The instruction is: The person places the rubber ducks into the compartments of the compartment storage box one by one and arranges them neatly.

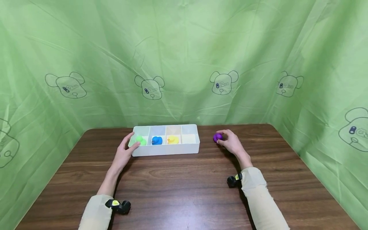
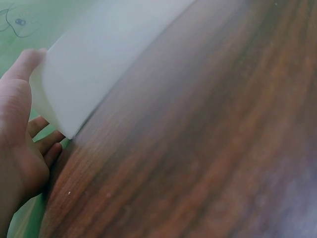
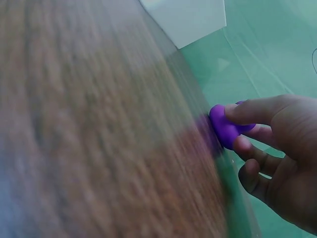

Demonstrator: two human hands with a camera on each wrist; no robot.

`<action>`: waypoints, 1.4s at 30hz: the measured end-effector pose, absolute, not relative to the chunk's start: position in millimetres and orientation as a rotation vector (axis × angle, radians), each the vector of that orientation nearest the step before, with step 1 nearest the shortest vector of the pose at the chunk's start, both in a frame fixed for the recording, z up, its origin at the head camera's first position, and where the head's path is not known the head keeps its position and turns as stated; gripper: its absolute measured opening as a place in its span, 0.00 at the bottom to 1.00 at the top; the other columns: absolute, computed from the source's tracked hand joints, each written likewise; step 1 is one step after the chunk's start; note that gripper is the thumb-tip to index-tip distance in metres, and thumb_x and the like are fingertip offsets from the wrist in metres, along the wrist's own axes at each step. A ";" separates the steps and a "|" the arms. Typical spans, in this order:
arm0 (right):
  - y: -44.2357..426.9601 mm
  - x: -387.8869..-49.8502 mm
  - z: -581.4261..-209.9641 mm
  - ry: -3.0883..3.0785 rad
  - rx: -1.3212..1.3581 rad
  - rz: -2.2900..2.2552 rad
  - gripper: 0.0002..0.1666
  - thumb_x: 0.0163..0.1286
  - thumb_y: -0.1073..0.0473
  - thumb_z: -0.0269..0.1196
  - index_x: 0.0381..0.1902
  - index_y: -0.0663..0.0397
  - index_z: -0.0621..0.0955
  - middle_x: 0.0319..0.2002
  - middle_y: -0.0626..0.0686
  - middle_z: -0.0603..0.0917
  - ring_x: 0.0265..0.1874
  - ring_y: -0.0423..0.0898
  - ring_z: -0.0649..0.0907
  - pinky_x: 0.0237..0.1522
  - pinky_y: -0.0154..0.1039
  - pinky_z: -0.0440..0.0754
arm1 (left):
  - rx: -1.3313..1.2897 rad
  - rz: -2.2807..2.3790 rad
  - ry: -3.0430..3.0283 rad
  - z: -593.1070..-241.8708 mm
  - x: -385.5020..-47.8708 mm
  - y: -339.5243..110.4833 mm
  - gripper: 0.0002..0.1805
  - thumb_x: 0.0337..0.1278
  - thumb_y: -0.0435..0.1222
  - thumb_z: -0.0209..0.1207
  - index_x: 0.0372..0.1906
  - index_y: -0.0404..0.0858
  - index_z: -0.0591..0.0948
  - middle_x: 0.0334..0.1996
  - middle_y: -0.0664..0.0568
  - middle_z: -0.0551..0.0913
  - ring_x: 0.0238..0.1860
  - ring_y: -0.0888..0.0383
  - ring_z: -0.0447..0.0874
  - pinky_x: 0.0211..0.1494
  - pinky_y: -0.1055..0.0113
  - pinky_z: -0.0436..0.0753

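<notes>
A white divided box (image 1: pixel 165 150) lies across the far part of the table. Its compartments hold, from left to right, a green rubber duck (image 1: pixel 141 140), a blue rubber duck (image 1: pixel 157 140) and a yellow rubber duck (image 1: pixel 173 140); the rightmost one holds nothing. My left hand (image 1: pixel 125 152) grips the box's left end, thumb over the front rim and fingers along the end wall (image 2: pixel 47 104). Right of the box, my right hand (image 1: pixel 231 142) pinches a purple rubber duck (image 3: pixel 225 128) between thumb and fingers, at the tabletop. The fingers partly cover this duck.
The brown wood-grain table (image 1: pixel 169 185) reaches back to a green curtain (image 1: pixel 184 64) printed with bear-head outlines, which also hangs at both sides. A black camera is strapped to each wrist, the left one (image 1: pixel 123 207) and the right one (image 1: pixel 232 181).
</notes>
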State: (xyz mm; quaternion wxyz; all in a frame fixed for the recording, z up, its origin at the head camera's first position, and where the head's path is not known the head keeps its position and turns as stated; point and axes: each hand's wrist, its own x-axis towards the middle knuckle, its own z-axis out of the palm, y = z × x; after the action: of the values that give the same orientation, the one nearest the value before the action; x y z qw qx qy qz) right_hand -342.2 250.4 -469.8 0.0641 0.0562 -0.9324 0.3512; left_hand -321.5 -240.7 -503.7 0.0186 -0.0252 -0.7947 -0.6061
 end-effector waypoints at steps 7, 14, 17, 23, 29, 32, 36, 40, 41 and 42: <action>250.6 -342.5 -470.0 -2.791 0.202 1.040 0.24 0.63 0.63 0.70 0.58 0.56 0.81 0.54 0.60 0.80 0.54 0.58 0.81 0.57 0.53 0.76 | -0.077 -1.920 -2.468 -490.3 -316.7 -236.7 0.41 0.66 0.49 0.61 0.79 0.51 0.56 0.79 0.47 0.50 0.74 0.49 0.51 0.71 0.51 0.61; 249.8 -341.8 -467.5 -2.792 0.182 1.024 0.24 0.64 0.61 0.70 0.58 0.55 0.81 0.56 0.59 0.81 0.54 0.56 0.80 0.55 0.52 0.76 | -0.063 -1.917 -2.497 -471.6 -305.1 -232.0 0.40 0.67 0.46 0.61 0.78 0.45 0.57 0.79 0.44 0.51 0.72 0.47 0.56 0.67 0.57 0.63; 248.5 -341.3 -466.4 -2.795 0.168 1.012 0.24 0.64 0.60 0.70 0.58 0.53 0.82 0.56 0.58 0.81 0.52 0.56 0.81 0.53 0.51 0.76 | -0.058 -1.922 -2.486 -477.3 -308.3 -233.9 0.41 0.66 0.48 0.61 0.78 0.47 0.57 0.79 0.45 0.51 0.72 0.47 0.56 0.67 0.55 0.64; 248.7 -338.8 -466.6 -2.837 0.120 0.958 0.24 0.64 0.58 0.70 0.59 0.49 0.82 0.58 0.56 0.81 0.55 0.57 0.80 0.54 0.54 0.74 | -0.081 -1.915 -2.465 -500.6 -319.6 -238.9 0.41 0.65 0.51 0.61 0.78 0.54 0.56 0.80 0.50 0.49 0.75 0.50 0.50 0.73 0.49 0.59; 248.8 -339.0 -465.4 -2.864 0.080 0.910 0.23 0.65 0.54 0.69 0.58 0.43 0.82 0.59 0.52 0.81 0.62 0.58 0.77 0.54 0.59 0.73 | -0.080 -1.894 -2.458 -505.9 -323.4 -240.6 0.41 0.64 0.53 0.61 0.78 0.55 0.57 0.79 0.51 0.51 0.74 0.50 0.52 0.72 0.49 0.60; 249.1 -339.5 -465.4 -2.867 0.061 0.877 0.22 0.65 0.52 0.69 0.57 0.40 0.83 0.58 0.49 0.82 0.61 0.58 0.78 0.52 0.60 0.73 | -0.083 -1.889 -2.469 -504.3 -323.5 -240.8 0.42 0.64 0.53 0.61 0.78 0.55 0.56 0.79 0.50 0.50 0.75 0.49 0.51 0.72 0.47 0.59; 249.2 -338.7 -466.6 -2.874 0.040 0.857 0.21 0.65 0.49 0.69 0.56 0.37 0.83 0.57 0.47 0.83 0.61 0.57 0.78 0.52 0.59 0.74 | -0.077 -1.913 -2.481 -494.6 -316.7 -237.9 0.42 0.65 0.52 0.61 0.79 0.52 0.56 0.80 0.47 0.49 0.75 0.47 0.50 0.72 0.47 0.60; 248.6 -337.7 -467.0 -2.866 0.022 0.840 0.20 0.65 0.47 0.69 0.55 0.37 0.84 0.56 0.46 0.83 0.60 0.56 0.79 0.50 0.58 0.74 | -0.073 -1.944 -2.484 -477.4 -305.8 -232.8 0.42 0.66 0.47 0.61 0.79 0.46 0.56 0.79 0.45 0.49 0.76 0.45 0.49 0.73 0.46 0.59; 248.5 -337.6 -466.9 -2.862 0.016 0.835 0.19 0.65 0.47 0.69 0.54 0.37 0.84 0.56 0.46 0.84 0.60 0.56 0.79 0.49 0.58 0.75 | -0.073 -1.951 -2.481 -474.3 -304.7 -232.4 0.42 0.66 0.46 0.62 0.79 0.44 0.56 0.80 0.44 0.49 0.76 0.45 0.48 0.73 0.45 0.57; 248.4 -337.6 -466.9 -2.858 0.012 0.831 0.19 0.65 0.46 0.69 0.54 0.36 0.85 0.56 0.46 0.84 0.59 0.56 0.79 0.49 0.58 0.75 | -0.077 -1.950 -2.477 -476.1 -305.7 -232.8 0.42 0.66 0.46 0.62 0.79 0.44 0.56 0.80 0.44 0.49 0.76 0.45 0.47 0.74 0.45 0.56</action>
State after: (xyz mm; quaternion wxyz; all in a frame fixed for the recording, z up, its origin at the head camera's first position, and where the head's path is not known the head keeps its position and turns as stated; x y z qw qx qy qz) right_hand -337.6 248.4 -466.9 0.0824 0.0039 -0.9569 0.2783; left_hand -305.7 -232.8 -476.1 -0.0060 -0.0244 -0.7855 -0.6184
